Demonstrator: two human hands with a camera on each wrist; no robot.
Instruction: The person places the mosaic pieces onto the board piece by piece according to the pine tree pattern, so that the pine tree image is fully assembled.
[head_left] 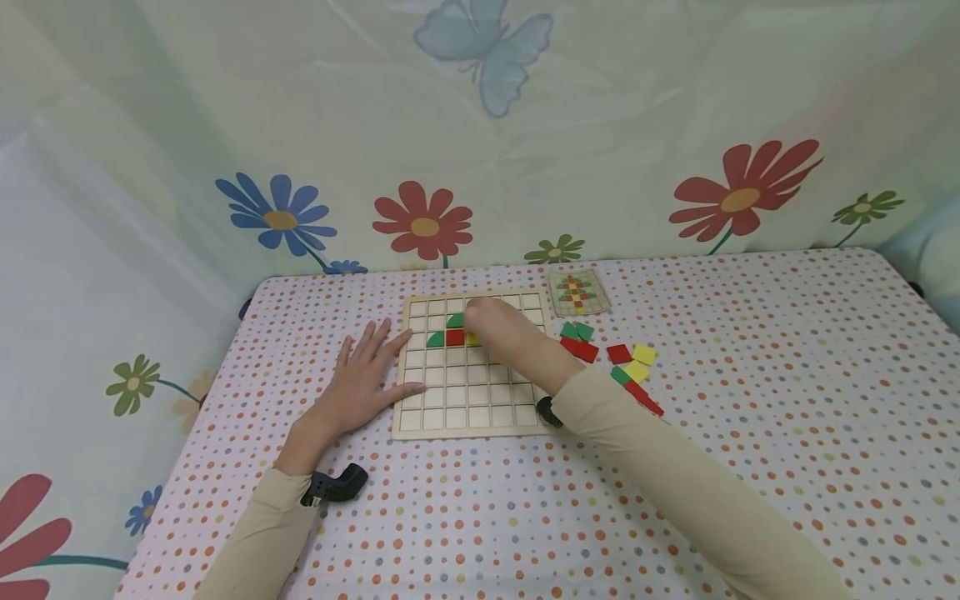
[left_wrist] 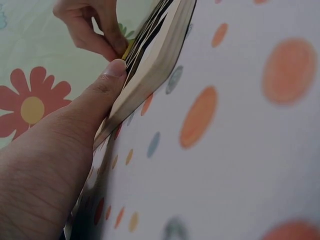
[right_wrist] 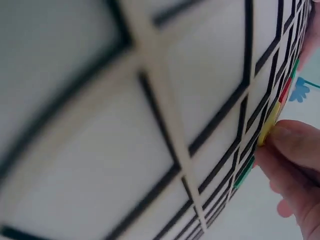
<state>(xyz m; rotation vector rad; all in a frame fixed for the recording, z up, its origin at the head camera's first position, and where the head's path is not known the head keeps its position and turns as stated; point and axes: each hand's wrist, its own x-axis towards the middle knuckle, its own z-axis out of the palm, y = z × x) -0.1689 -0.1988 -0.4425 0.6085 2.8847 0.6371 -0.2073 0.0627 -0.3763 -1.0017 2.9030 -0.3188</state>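
A wooden grid board (head_left: pixel 435 422) lies on the table. My left hand (head_left: pixel 363 383) rests at its left side, fingers spread, with thumb and index fingertip on the frame; the left wrist view shows that thumb (left_wrist: pixel 92 95) along the edge. Over the board's upper part, my right hand (head_left: pixel 506 333) pinches a yellow square tile (right_wrist: pixel 270 122) between thumb and fingers, right at the grid. Left of it, a red square tile (head_left: pixel 455 337) and a green quarter-round tile (head_left: pixel 436 340) sit in cells. Another green tile (head_left: pixel 455 320) shows one row above, partly hidden by the right hand.
Right of the board lie loose green tiles (head_left: pixel 584 332), red tiles (head_left: pixel 588 352) and yellow tiles (head_left: pixel 637 372). A pattern card (head_left: pixel 596 307) with a printed tree of coloured shapes lies behind them. A dotted cloth (head_left: pixel 480 517) covers the table; a flowered curtain (head_left: pixel 337 125) hangs behind.
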